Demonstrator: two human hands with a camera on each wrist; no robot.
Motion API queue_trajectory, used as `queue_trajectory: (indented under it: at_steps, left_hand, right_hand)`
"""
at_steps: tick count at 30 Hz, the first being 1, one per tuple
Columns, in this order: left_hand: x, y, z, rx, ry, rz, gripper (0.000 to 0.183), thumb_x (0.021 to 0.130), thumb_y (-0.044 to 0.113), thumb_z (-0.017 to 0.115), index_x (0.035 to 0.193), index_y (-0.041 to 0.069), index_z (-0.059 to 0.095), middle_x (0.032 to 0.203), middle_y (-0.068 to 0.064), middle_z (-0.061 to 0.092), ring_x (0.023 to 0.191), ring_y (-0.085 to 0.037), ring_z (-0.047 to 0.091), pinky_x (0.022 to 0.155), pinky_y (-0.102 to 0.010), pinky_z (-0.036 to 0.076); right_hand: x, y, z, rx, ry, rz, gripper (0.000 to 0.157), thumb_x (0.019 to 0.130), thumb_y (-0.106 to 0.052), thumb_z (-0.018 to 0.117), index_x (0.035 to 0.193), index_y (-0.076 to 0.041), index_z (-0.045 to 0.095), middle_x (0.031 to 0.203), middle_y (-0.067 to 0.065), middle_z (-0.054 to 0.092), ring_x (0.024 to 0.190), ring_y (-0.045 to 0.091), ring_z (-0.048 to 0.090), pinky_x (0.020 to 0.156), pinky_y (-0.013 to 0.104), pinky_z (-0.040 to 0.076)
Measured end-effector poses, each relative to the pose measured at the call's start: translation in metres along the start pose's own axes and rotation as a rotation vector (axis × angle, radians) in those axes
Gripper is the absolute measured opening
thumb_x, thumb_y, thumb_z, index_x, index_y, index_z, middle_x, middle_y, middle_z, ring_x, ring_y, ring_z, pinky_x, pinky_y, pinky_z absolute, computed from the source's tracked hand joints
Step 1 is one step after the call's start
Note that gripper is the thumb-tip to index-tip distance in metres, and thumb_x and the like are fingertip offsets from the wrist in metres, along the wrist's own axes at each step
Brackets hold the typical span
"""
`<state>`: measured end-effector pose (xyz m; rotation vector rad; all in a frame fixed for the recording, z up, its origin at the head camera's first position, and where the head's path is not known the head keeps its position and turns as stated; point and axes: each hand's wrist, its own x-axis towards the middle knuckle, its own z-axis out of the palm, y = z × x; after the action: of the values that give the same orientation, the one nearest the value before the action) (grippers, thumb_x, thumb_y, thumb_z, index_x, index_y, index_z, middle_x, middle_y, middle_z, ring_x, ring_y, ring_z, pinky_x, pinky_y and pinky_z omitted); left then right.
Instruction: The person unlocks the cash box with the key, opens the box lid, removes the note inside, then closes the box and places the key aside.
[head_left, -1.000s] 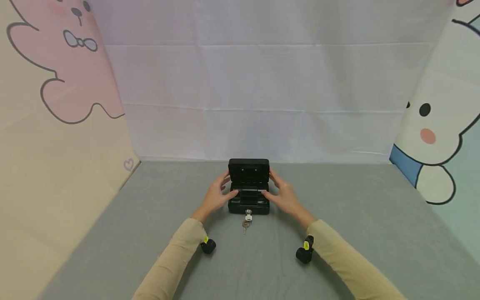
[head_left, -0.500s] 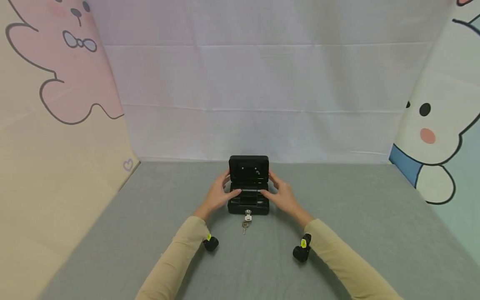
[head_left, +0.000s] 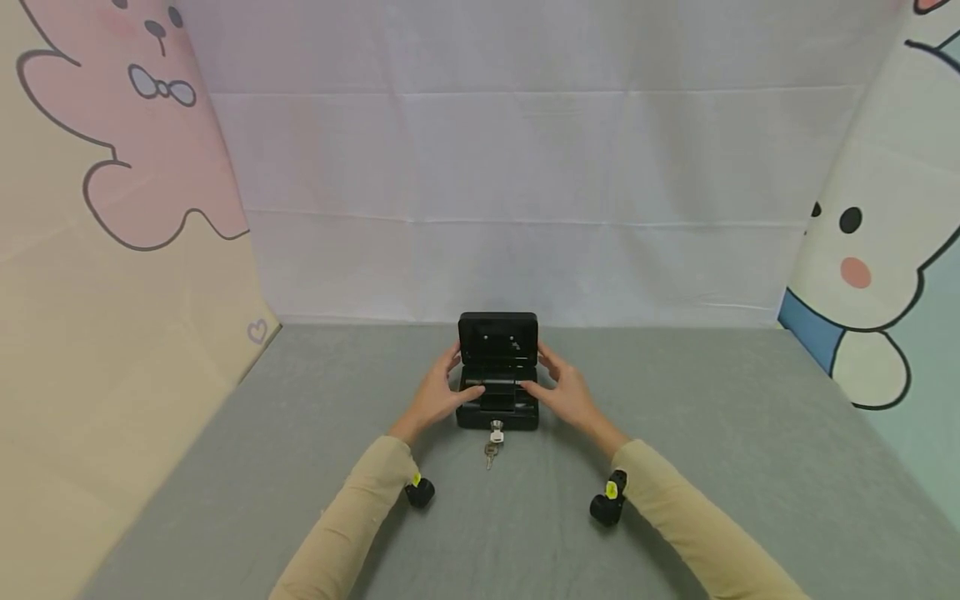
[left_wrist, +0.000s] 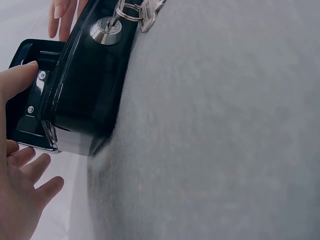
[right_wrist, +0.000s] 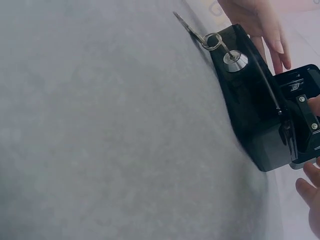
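Note:
A black cash box [head_left: 474, 418] stands on the grey cloth with its lid [head_left: 498, 348] raised. A key sits in the round silver lock [left_wrist: 106, 31], and more keys [head_left: 491, 452] hang from its ring in front. My left hand [head_left: 433, 398] is at the box's left side, fingertips at the lid's edge, thumb over the inside. Mirroring it, my right hand [head_left: 568, 397] has its fingertips at the lid's right edge and its thumb reaching over the inside. In the left wrist view, the left fingers [left_wrist: 35, 170] are spread beside the lid. The thumbs partly hide the interior.
Grey cloth [head_left: 300, 433] covers the table around the box. A white curtain [head_left: 525, 167] hangs close behind, with printed cartoon panels [head_left: 150, 167] on either side. Each sleeve carries a small black wrist camera [head_left: 606, 508].
The lid has tipped slightly further back and shows a little taller than a second ago. The left thumb has shifted inward over the box; the right hand has barely moved.

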<state>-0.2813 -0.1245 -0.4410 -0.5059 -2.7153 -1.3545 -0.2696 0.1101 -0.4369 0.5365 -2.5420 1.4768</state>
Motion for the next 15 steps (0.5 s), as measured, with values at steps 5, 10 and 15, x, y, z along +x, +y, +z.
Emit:
queue_trajectory:
  at_steps: [5,10,15]
  left_hand:
    - [-0.002,-0.002,-0.003,0.045,-0.003,-0.019,0.09,0.078,0.033,0.071,0.145,0.007,0.017,0.148,-0.011,0.024,0.131,-0.027,0.031,0.102,-0.05,0.03]
    - [-0.009,-0.002,-0.008,0.073,-0.011,-0.001,0.091,0.076,0.035,0.072,0.145,0.008,0.019,0.147,-0.01,0.026,0.131,-0.027,0.031,0.102,-0.05,0.03]
    - [-0.02,0.001,-0.013,0.089,-0.043,0.014,0.091,0.076,0.038,0.072,0.145,0.007,0.021,0.145,-0.013,0.029,0.13,-0.03,0.031,0.102,-0.052,0.029]
  right_hand:
    - [-0.001,-0.003,-0.001,0.005,0.002,0.015,0.074,0.082,-0.02,0.068,0.14,0.001,0.028,0.142,0.018,0.033,0.125,0.032,0.039,0.102,0.047,0.032]
    - [-0.002,-0.006,-0.002,-0.009,0.022,0.027,0.071,0.081,-0.021,0.07,0.138,0.0,0.034,0.136,0.018,0.042,0.119,0.033,0.044,0.099,0.048,0.036]
    - [-0.002,-0.008,0.0,-0.056,0.027,-0.034,0.058,0.08,-0.02,0.07,0.128,0.001,0.047,0.117,0.019,0.054,0.103,0.033,0.053,0.088,0.047,0.045]
